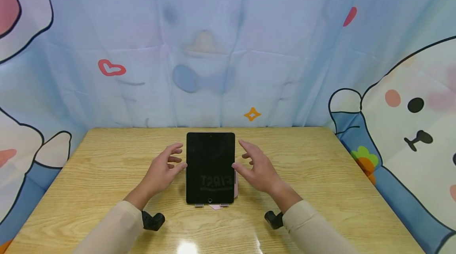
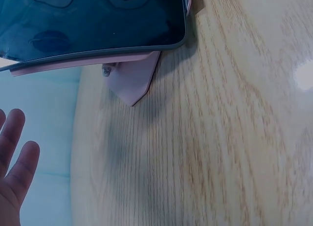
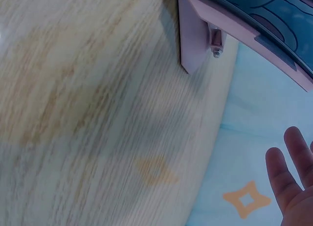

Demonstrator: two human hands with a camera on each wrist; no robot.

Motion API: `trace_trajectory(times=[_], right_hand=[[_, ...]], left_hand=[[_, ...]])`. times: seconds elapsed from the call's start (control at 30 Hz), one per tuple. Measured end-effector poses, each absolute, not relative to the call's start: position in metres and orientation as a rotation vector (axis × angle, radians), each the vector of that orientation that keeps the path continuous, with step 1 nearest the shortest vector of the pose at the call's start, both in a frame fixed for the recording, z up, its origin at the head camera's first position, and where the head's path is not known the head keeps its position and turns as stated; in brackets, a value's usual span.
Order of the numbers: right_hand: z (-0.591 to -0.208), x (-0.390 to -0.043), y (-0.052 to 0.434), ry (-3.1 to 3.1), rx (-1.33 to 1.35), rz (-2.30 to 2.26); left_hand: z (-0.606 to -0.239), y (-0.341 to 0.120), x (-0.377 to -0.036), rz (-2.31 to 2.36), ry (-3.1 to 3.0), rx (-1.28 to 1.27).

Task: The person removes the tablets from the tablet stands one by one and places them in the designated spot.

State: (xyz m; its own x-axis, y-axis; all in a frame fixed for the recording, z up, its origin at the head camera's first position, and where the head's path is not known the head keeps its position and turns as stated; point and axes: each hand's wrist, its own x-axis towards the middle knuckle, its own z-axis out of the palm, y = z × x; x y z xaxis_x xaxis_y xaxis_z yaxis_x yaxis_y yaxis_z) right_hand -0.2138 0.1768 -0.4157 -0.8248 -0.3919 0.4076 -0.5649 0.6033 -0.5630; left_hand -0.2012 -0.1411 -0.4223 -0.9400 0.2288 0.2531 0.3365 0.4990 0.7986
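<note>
While the tablet [image 1: 210, 168] is standing propped on a pink stand [image 1: 215, 206] at the middle of the wooden surface [image 1: 320, 175], both hands are sitting either side of it; screen is dark, facing the person, home button at the bottom edge, faint mirrored lettering reflecting in the glass.

Left hand [image 1: 164, 170] is hovering just left of the tablet, fingers spread and loosely bent, gripping nothing; thumb tip is sitting at the tablet's left edge, contact not clear from the head view; left wrist view is showing only straight fingertips [image 2: 17, 157] well clear of the tablet corner [image 2: 93, 20].

Right hand [image 1: 257, 167] is hovering just right of the tablet, fingers spread and relaxed, gripping nothing; thumb is pointing at the tablet's right edge, touching or not I cannot tell; right wrist view is showing two straight fingertips [image 3: 288, 172] apart from the stand [image 3: 195, 35].

Stand detail: pink plate with a small metal screw [image 3: 215, 42] under the tablet's lower edge; two small clips are holding the tablet's bottom edge; stand foot is resting flat on the surface.

Behind the tablet a pale blue cartoon-print curtain [image 1: 228, 48] is hanging along the far edge of the surface; beige sleeves [image 1: 117, 226] are covering both forearms nearer the person than the tablet; black wrist mounts [image 1: 153, 220] are showing at both cuffs.
</note>
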Motion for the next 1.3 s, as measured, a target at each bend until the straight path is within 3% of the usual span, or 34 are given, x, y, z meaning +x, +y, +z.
trace_trajectory(times=[1.3], right_hand=[[-0.422,-0.209,0.153,-2.628,0.845,0.956]], left_hand=[[-0.426,-0.123,-0.196,-1.479,-2.632,-0.507]])
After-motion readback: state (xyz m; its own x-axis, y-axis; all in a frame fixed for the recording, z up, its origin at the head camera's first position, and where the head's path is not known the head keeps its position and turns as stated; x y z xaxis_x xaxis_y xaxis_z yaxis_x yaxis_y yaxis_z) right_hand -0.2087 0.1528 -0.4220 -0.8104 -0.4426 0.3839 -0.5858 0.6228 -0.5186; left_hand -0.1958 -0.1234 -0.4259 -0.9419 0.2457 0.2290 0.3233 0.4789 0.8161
